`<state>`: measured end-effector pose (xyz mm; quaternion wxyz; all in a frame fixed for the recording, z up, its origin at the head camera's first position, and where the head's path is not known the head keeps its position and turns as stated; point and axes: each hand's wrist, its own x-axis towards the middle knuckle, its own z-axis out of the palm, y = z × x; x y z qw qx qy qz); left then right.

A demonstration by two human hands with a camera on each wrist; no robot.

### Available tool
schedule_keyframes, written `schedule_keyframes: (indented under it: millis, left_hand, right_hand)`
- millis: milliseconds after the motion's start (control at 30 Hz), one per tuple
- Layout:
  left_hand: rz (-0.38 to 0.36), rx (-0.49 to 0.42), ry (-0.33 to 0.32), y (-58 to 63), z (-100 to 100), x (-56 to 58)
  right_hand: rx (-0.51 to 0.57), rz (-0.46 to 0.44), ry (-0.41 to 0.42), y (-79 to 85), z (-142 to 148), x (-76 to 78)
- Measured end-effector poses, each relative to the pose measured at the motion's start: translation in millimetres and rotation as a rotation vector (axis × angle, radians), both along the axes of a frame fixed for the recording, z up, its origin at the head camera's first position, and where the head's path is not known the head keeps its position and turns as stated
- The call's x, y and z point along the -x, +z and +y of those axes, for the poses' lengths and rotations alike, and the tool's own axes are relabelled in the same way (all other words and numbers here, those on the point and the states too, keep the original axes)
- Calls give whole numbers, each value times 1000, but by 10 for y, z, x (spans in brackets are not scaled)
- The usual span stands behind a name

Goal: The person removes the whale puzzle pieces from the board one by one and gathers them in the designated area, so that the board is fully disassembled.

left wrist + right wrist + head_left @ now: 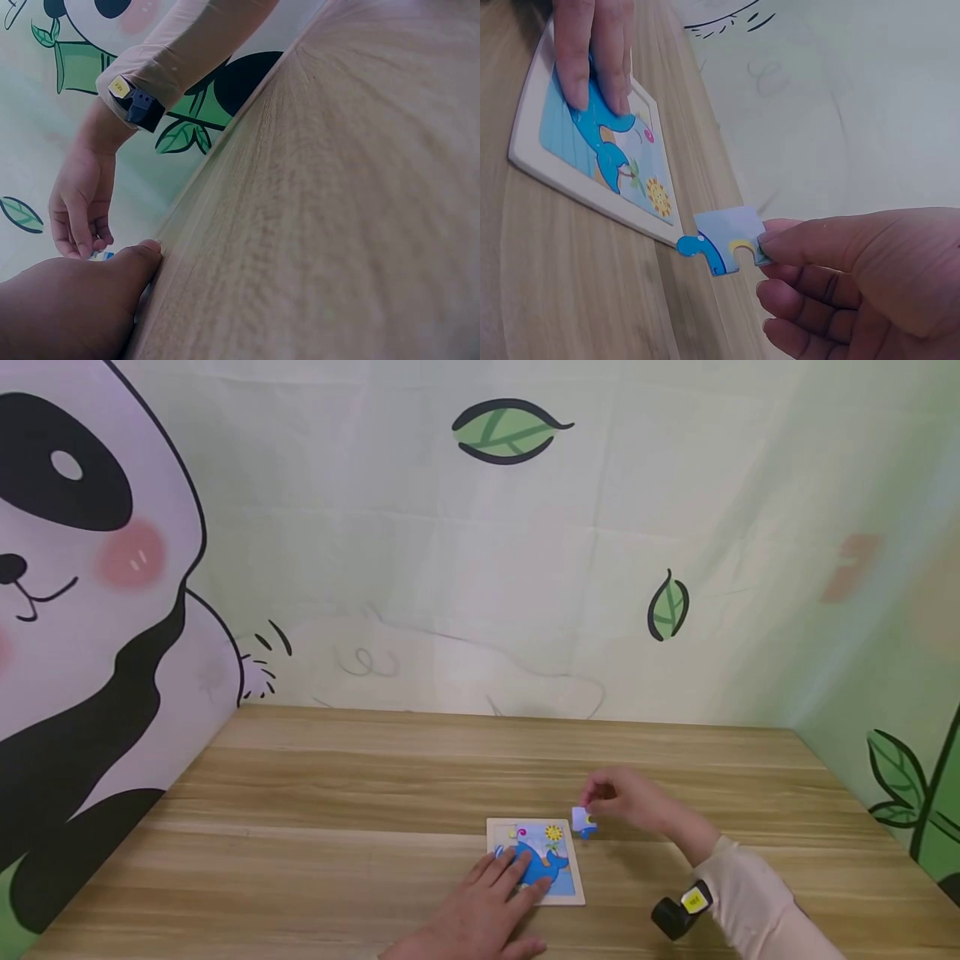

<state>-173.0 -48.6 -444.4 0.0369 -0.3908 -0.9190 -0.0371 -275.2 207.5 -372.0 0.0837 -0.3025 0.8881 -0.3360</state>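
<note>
A jigsaw puzzle (566, 887) in a pale wooden frame lies flat on the table, its picture a blue whale with a sun and a palm. My left hand (480, 902) rests on it with fingers spread and straight over the whale. Just past the frame's upper right corner, my right hand (626, 797) pinches a puzzle piece (724, 232) between thumb and forefinger. That piece is pale lilac with a blue part and a yellow curve, and hangs apart from the frame. In the head view, part of the picture is hidden under my left fingers.
The wood-grain table (315, 860) runs back to a pale wall sheet (390, 560) printed with leaves and a panda (75, 610). A black strap device with a yellow label (693, 900) sits on my right wrist.
</note>
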Motion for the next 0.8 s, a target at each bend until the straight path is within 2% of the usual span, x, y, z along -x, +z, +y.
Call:
schedule_keyframes:
  millis: [267,433,567,667,800]
  left_hand:
    - [-44,5,7,23,-2,9]
    - [-83,-1,13,35,-3,10]
    - [-58,0,11,30,-4,4]
    - [-46,5,8,30,-2,3]
    - [-58,10,7,35,-5,2]
  right_hand:
    - [-37,-35,-11,-16,58,40]
    - [-66,-17,-7,-38,77,61]
    - [-88,7,-11,-71,88,76]
    - [-85,-7,-16,-109,97,83]
    - [-69,-23,-19,-168,105,91]
